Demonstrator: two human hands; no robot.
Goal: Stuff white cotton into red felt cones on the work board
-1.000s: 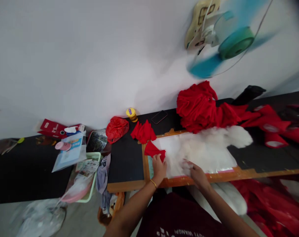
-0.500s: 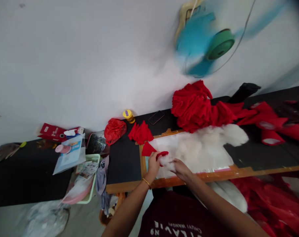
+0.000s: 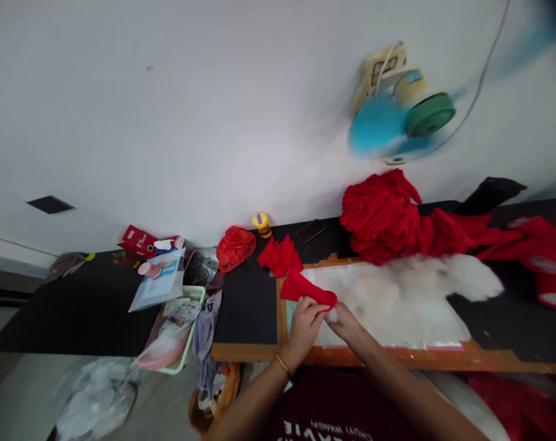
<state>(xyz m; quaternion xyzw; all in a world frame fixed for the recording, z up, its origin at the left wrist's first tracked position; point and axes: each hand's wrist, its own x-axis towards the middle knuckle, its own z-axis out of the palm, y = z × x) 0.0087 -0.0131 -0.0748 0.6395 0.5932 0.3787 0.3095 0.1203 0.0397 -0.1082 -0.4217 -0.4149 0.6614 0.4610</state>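
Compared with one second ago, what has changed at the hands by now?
The right hand has moved left, from the white fluff to the end of the red cloth piece, some white showing beside it. The left hand still holds the piece. The phone and yellow-lidded jar stayed put.

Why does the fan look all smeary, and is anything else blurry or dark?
Head view: the fan blades are smeared, probably from spinning, while the green hub looks clearer; head view: the top-right corner is dark; head view: the red cloth piece has crisper edges than the blades.
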